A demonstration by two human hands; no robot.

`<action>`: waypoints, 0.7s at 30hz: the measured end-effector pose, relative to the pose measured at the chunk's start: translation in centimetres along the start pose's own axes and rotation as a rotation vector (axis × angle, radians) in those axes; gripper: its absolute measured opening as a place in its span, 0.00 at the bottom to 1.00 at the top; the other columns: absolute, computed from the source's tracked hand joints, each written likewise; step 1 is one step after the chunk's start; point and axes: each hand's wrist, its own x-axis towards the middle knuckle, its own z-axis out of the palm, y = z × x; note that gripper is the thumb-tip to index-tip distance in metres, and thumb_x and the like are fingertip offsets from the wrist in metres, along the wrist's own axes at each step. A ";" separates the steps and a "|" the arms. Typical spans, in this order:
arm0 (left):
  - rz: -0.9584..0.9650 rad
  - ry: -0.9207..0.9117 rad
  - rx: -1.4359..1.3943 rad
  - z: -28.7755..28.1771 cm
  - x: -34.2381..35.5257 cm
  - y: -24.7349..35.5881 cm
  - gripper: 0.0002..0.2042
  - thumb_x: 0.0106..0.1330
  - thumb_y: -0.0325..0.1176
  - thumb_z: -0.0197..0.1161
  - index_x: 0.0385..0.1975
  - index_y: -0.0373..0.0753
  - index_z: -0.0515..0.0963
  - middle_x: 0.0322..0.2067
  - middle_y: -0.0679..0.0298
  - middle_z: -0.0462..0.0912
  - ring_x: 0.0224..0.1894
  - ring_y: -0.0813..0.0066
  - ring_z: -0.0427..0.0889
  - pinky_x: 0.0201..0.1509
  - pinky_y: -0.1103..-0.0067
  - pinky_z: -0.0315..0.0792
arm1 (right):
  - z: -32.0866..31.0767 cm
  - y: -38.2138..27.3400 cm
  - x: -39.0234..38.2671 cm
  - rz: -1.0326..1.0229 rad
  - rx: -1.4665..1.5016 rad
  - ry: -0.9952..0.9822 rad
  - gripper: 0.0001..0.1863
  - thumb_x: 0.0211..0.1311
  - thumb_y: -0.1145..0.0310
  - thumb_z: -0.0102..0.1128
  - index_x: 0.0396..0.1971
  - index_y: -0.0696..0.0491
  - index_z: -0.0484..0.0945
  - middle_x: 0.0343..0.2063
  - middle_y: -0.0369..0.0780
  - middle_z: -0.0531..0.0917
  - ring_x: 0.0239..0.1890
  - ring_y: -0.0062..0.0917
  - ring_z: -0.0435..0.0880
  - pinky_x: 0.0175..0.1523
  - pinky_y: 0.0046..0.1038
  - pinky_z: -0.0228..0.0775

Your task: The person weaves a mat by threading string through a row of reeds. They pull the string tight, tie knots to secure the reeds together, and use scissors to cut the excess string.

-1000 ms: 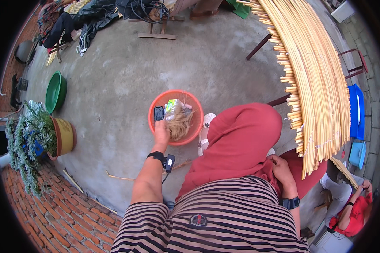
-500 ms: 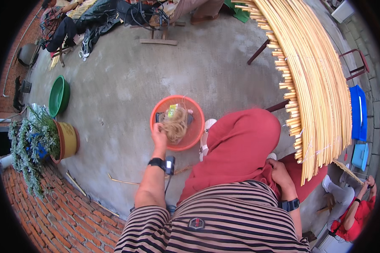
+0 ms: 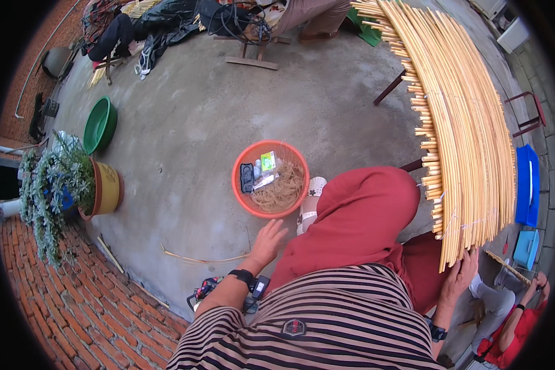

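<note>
My left hand [image 3: 269, 239] is empty, fingers apart, just below the near rim of an orange basin [image 3: 237, 192] on the ground. Tangled tan twine [image 3: 280, 193] lies in the basin beside a black plastic piece [image 3: 246, 178], a green-and-white packet [image 3: 267, 161] and a few small items I cannot make out. At the right, my right hand [image 3: 461, 274] touches the near lower end of a mat of straw-coloured reeds [image 3: 465, 135]. Its fingers stretch upward along the reed ends, some partly hidden there, and I see nothing held.
A green basin [image 3: 100, 126] and a potted plant [image 3: 108, 188] stand at the left by a brick surface [image 3: 74, 290]. Blue containers [image 3: 527, 185] are beyond the mat. A person in red [image 3: 505, 336] sits at the lower right. A wooden stool [image 3: 251, 63] stands at the back.
My left hand has let go of the twine and drawn back from the basin; the twine lies lower and spread out. My right hand has moved from my lap to the mat's end.
</note>
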 end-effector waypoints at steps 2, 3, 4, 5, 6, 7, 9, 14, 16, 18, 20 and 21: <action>-0.222 -0.143 -0.060 1.0 -4.3 -0.9 0.19 0.53 0.21 0.53 0.48 0.41 0.74 0.49 0.51 0.77 0.51 0.51 0.75 0.53 0.64 0.70 | 0.4 1.2 -0.4 -0.080 -0.097 0.018 0.22 0.69 0.60 0.43 0.57 0.56 0.69 0.61 0.46 0.67 0.65 0.39 0.61 0.67 0.32 0.51; -0.421 -0.288 -0.123 1.6 -6.0 -1.4 0.19 0.54 0.22 0.53 0.47 0.42 0.75 0.47 0.50 0.78 0.49 0.51 0.77 0.52 0.64 0.71 | 0.7 1.5 -0.2 0.126 0.300 0.059 0.25 0.71 0.57 0.40 0.61 0.56 0.64 0.62 0.45 0.65 0.66 0.36 0.58 0.68 0.33 0.49; -0.423 -0.297 -0.116 2.3 -7.5 -2.1 0.19 0.54 0.22 0.53 0.47 0.42 0.75 0.47 0.50 0.78 0.49 0.51 0.77 0.52 0.64 0.71 | 0.9 2.0 -0.2 0.343 0.696 0.105 0.28 0.72 0.53 0.36 0.64 0.55 0.59 0.64 0.44 0.63 0.67 0.34 0.56 0.69 0.33 0.47; -0.443 -0.380 -0.112 3.1 -8.2 -3.2 0.18 0.56 0.23 0.52 0.47 0.43 0.75 0.47 0.49 0.78 0.47 0.51 0.78 0.52 0.63 0.72 | 1.8 3.0 -0.7 0.532 0.964 0.124 0.29 0.73 0.54 0.32 0.66 0.57 0.55 0.64 0.44 0.62 0.66 0.30 0.58 0.69 0.33 0.47; -0.442 -0.463 -0.112 3.2 -7.4 -3.2 0.17 0.58 0.25 0.52 0.48 0.44 0.76 0.47 0.48 0.78 0.46 0.50 0.78 0.51 0.63 0.72 | 2.4 4.9 -1.9 0.696 1.303 0.086 0.29 0.70 0.52 0.39 0.65 0.54 0.58 0.62 0.43 0.66 0.62 0.32 0.65 0.67 0.33 0.53; -0.405 -0.488 -0.103 2.9 -6.5 -3.5 0.17 0.58 0.25 0.52 0.48 0.44 0.76 0.47 0.48 0.78 0.46 0.50 0.78 0.51 0.63 0.72 | 3.2 6.2 -4.2 0.858 1.482 0.069 0.29 0.70 0.52 0.39 0.65 0.54 0.58 0.62 0.43 0.66 0.62 0.32 0.65 0.67 0.33 0.54; -0.407 -0.698 0.019 2.9 -2.6 -2.5 0.15 0.61 0.34 0.54 0.47 0.43 0.77 0.49 0.48 0.76 0.47 0.51 0.78 0.53 0.65 0.72 | 4.1 6.9 -9.3 1.074 1.581 0.041 0.29 0.70 0.52 0.39 0.65 0.54 0.58 0.62 0.43 0.66 0.62 0.32 0.66 0.67 0.34 0.54; -0.272 -0.833 0.060 -0.6 5.0 0.0 0.15 0.61 0.34 0.54 0.47 0.42 0.78 0.49 0.47 0.77 0.47 0.51 0.78 0.53 0.65 0.72 | 8.6 6.1 -20.9 1.388 1.312 -0.221 0.29 0.70 0.52 0.40 0.64 0.54 0.59 0.61 0.43 0.67 0.62 0.32 0.66 0.66 0.34 0.55; -0.229 -0.830 0.057 -1.1 8.5 2.4 0.15 0.61 0.35 0.54 0.47 0.42 0.78 0.49 0.47 0.77 0.47 0.51 0.78 0.53 0.65 0.72 | 10.4 5.7 -26.0 1.429 1.126 -0.392 0.29 0.69 0.52 0.40 0.64 0.53 0.59 0.61 0.43 0.67 0.61 0.33 0.66 0.66 0.34 0.55; -0.169 -0.822 0.071 -1.2 11.8 5.2 0.15 0.61 0.35 0.54 0.47 0.42 0.78 0.49 0.47 0.77 0.48 0.51 0.78 0.53 0.65 0.72 | 11.3 4.2 -31.9 1.444 0.942 -0.562 0.29 0.69 0.52 0.41 0.64 0.53 0.59 0.61 0.43 0.67 0.61 0.33 0.67 0.66 0.34 0.55; -0.118 -0.824 0.087 -1.2 14.0 7.9 0.15 0.61 0.35 0.54 0.47 0.42 0.78 0.48 0.47 0.77 0.48 0.51 0.78 0.53 0.65 0.72 | 11.3 1.3 -38.1 1.464 0.802 -0.735 0.29 0.69 0.52 0.41 0.64 0.53 0.60 0.61 0.43 0.67 0.61 0.33 0.67 0.66 0.34 0.55; -0.087 -0.826 0.091 -0.7 15.0 9.4 0.15 0.61 0.36 0.55 0.47 0.42 0.78 0.48 0.47 0.77 0.48 0.51 0.78 0.53 0.65 0.72 | 11.2 -0.4 -41.1 1.482 0.768 -0.813 0.29 0.69 0.52 0.41 0.64 0.53 0.60 0.61 0.43 0.68 0.61 0.33 0.67 0.66 0.34 0.55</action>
